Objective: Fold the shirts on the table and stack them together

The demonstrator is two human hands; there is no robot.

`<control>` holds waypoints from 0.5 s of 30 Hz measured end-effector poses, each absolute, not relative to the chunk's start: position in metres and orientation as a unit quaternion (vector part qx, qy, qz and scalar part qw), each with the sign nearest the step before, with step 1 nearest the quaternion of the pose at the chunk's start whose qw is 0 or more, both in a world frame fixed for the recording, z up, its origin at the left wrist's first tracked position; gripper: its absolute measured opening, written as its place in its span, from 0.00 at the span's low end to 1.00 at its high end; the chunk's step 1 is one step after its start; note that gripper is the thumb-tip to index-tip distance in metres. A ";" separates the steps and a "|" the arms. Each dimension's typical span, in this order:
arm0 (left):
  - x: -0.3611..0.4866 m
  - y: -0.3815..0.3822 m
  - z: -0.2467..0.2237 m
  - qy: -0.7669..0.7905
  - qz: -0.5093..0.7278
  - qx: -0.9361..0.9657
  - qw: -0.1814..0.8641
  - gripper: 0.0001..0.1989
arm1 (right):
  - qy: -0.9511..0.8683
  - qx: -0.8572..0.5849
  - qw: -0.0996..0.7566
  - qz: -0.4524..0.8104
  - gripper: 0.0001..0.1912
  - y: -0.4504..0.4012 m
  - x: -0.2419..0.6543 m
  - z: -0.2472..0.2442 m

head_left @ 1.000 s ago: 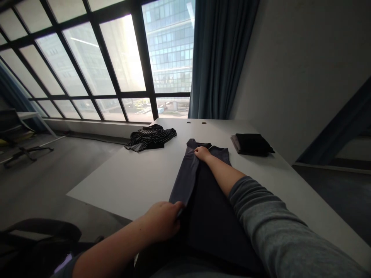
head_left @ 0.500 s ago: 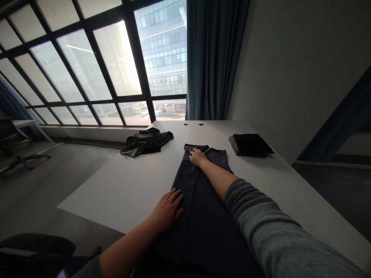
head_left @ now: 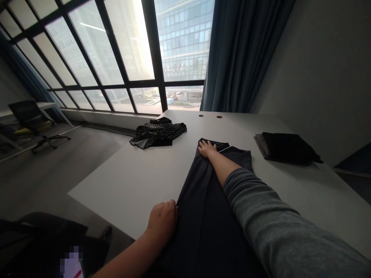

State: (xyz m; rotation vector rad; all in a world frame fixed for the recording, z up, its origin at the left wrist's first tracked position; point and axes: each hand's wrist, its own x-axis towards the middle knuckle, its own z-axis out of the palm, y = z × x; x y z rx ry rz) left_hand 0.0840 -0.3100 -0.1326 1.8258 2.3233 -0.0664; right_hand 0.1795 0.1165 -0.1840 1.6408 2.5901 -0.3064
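our left hand (head_left: 163, 219) grips the garment (head_left: 213, 208) at left, right hand (head_left: 207, 149) spread on its far end; right stack (head_left: 286, 146) looks folded, garment and left heap (head_left: 158, 134) unfinished.

Spread garment (head_left: 214, 204): plain dark grey-navy, black at far edge. Rumpled garment (head_left: 156, 133): black with thin white stripes. Folded pile (head_left: 290, 147): black, grey at left. Table (head_left: 116, 181): white. Sleeve (head_left: 275, 216): mottled grey. Curtain (head_left: 240, 58): dark blue.
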 end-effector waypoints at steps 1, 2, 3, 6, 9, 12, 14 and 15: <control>0.083 -0.311 -0.133 0.785 -0.020 0.613 0.092 0.17 | 0.837 0.537 0.026 -0.098 0.37 0.118 0.178 -0.185; 0.082 -0.311 -0.134 0.786 -0.019 0.611 0.091 0.17 | 0.835 0.541 0.021 -0.096 0.37 0.120 0.177 -0.186; 0.081 -0.312 -0.134 0.788 -0.017 0.609 0.089 0.17 | 0.835 0.542 0.016 -0.095 0.37 0.121 0.177 -0.186; 0.082 -0.315 -0.137 0.787 0.001 0.615 0.056 0.16 | 0.835 0.543 0.005 -0.089 0.38 0.125 0.176 -0.187; 0.084 -0.323 -0.144 0.705 0.053 0.707 0.034 0.18 | 0.829 0.554 -0.013 -0.077 0.37 0.125 0.176 -0.187; 0.080 -0.333 -0.155 0.583 0.071 0.806 0.067 0.31 | 0.833 0.549 -0.041 -0.044 0.35 0.122 0.174 -0.186; 0.076 -0.337 -0.160 0.559 0.062 0.823 0.083 0.35 | 0.840 0.540 -0.037 -0.033 0.34 0.121 0.174 -0.184; 0.074 -0.338 -0.161 0.560 0.056 0.822 0.088 0.36 | 0.843 0.536 -0.030 -0.035 0.34 0.122 0.175 -0.182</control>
